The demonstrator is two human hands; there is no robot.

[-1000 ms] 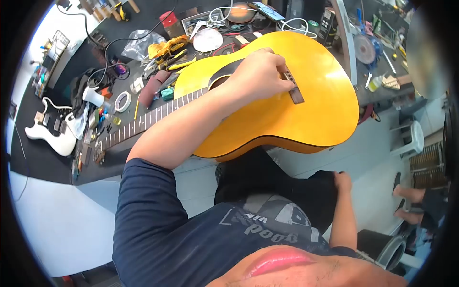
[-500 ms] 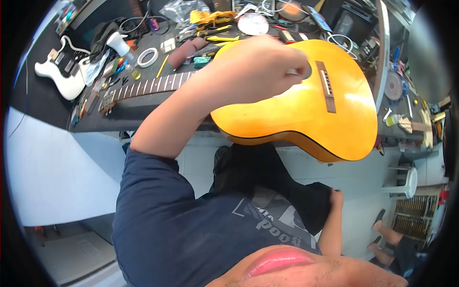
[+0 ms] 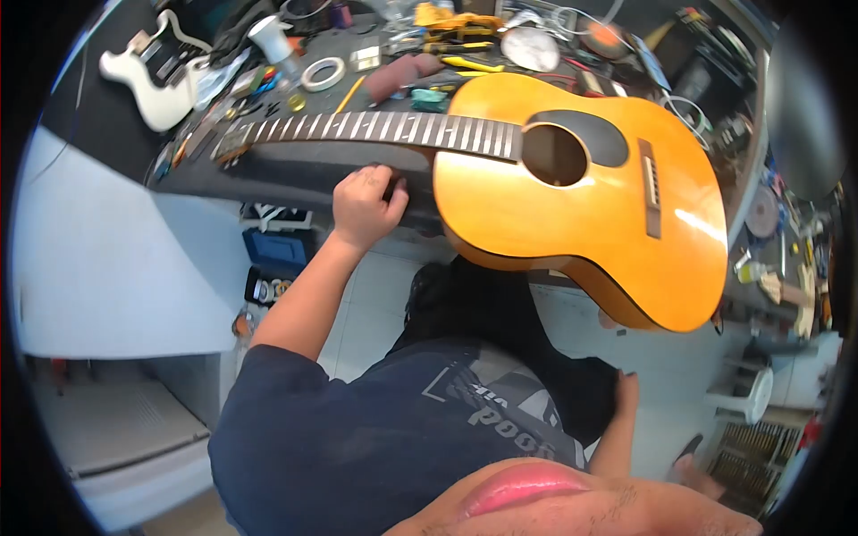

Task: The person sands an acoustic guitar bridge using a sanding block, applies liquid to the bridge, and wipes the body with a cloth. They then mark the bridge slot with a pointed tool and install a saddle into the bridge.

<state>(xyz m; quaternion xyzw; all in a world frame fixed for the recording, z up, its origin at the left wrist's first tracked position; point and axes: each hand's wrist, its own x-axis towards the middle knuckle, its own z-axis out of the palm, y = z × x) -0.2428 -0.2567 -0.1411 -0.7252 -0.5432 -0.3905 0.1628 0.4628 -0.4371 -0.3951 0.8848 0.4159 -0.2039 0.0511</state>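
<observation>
A yellow acoustic guitar (image 3: 581, 232) without visible strings lies face up on the dark workbench (image 3: 304, 174). Its fretted neck (image 3: 384, 128) points left, and its round sound hole and bridge (image 3: 651, 188) are uncovered. My left hand (image 3: 368, 205) is over the bench's front edge, below the neck and left of the body, apart from both. Its fingers are curled towards the thumb; whatever they may hold is hidden. Down at the right, my right hand (image 3: 627, 390) rests against the knee of my black trousers, its fingers mostly out of sight.
Behind the neck lie a tape roll (image 3: 323, 74), yellow-handled pliers (image 3: 474, 64), a brown-red roll (image 3: 393, 77) and a white disc (image 3: 530, 49). A white electric guitar body (image 3: 156, 85) is at the far left. A white stool (image 3: 746, 393) and a person's foot (image 3: 688, 449) are at the right.
My left hand has left the top of the acoustic guitar and moved left to the bench's front edge, uncovering the sound hole. The whole view has shifted. My right hand stays at my knee.
</observation>
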